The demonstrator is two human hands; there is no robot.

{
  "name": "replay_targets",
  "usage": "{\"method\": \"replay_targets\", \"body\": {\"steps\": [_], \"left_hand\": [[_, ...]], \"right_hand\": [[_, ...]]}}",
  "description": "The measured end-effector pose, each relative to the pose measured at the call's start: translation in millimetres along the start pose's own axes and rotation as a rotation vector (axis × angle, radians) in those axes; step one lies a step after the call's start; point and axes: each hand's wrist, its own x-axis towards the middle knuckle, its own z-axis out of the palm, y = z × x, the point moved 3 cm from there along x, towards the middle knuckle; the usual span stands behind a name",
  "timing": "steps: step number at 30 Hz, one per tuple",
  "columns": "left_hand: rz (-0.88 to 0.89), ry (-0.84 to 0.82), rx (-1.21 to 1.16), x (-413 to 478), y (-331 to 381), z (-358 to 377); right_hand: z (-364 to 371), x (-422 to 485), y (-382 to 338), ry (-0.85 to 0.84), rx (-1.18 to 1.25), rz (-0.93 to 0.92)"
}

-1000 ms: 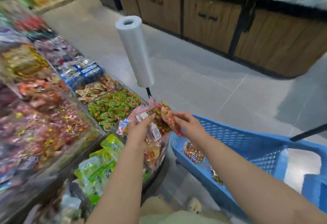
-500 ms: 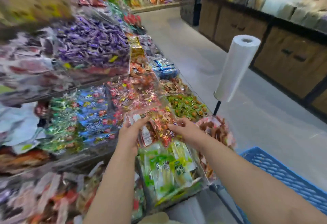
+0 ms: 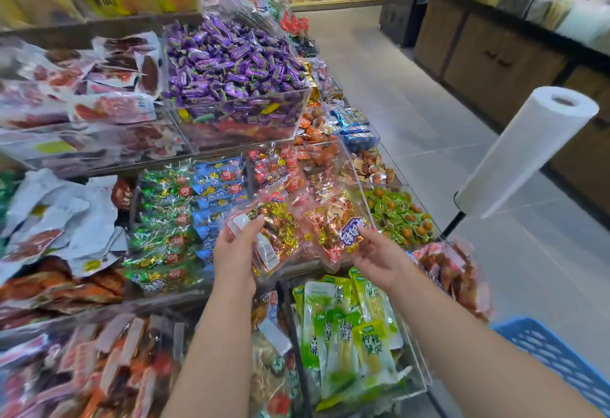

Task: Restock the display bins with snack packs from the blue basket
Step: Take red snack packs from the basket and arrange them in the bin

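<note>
My left hand [image 3: 235, 254] grips a clear snack pack with gold and red wrappers and a white label [image 3: 271, 236]. My right hand [image 3: 376, 254] holds a second clear pack with a blue and white logo [image 3: 333, 226] by its lower corner. Both packs hover at the front edge of a clear middle-tier bin [image 3: 350, 166] that holds red and orange packs. Only a corner of the blue basket [image 3: 558, 361] shows, at the lower right beside my right forearm.
Tiered clear bins fill the left: purple candies [image 3: 231, 64] on top, green and blue packs [image 3: 185, 213] in the middle, green pouches [image 3: 346, 328] below my hands. A white bag roll on a black pole [image 3: 525, 150] stands right of the bins. Grey floor aisle and wooden counters [image 3: 495, 54] lie beyond.
My view swung left from the basket toward the bins. Both hands carried the packs from above the basket up to the middle tier, and the packs are now spread apart, one in each hand.
</note>
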Motion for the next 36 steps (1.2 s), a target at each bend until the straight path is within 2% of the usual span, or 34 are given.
{"method": "replay_targets", "body": {"steps": [4,12,18,21,23,25,30,33,36], "left_hand": [[0.043,0.078,-0.077,7.7,2.0,-1.3],[0.014,0.087,-0.104,15.2,-6.3,20.2],[0.005,0.072,-0.084,16.5,-9.7,48.0],[0.018,0.072,-0.081,21.3,-2.2,57.9],[0.036,0.077,-0.068,27.7,5.8,61.5],[0.044,0.088,-0.071,36.5,13.5,64.2],[0.044,0.119,-0.116,59.9,25.8,68.8],[0.031,0.13,-0.121,72.7,27.1,67.0],[0.002,0.142,-0.122,84.3,26.5,63.1]], "right_hand": [[8.0,9.8,-7.3,-0.081,0.023,0.004],[19.9,20.3,-26.0,-0.244,0.131,0.116],[34.4,33.4,-36.1,-0.25,-0.175,0.108],[46.3,51.0,-81.9,-0.196,-0.288,-0.048],[59.4,68.5,-120.1,-0.112,-0.477,-0.244],[81.8,86.2,-149.6,-0.052,-0.835,-0.477],[154.1,127.9,-166.5,-0.173,-1.858,-0.882],[178.4,161.1,-148.3,-0.392,-2.267,-0.827],[182.0,190.8,-140.7,-0.41,-2.401,-0.649]]}}
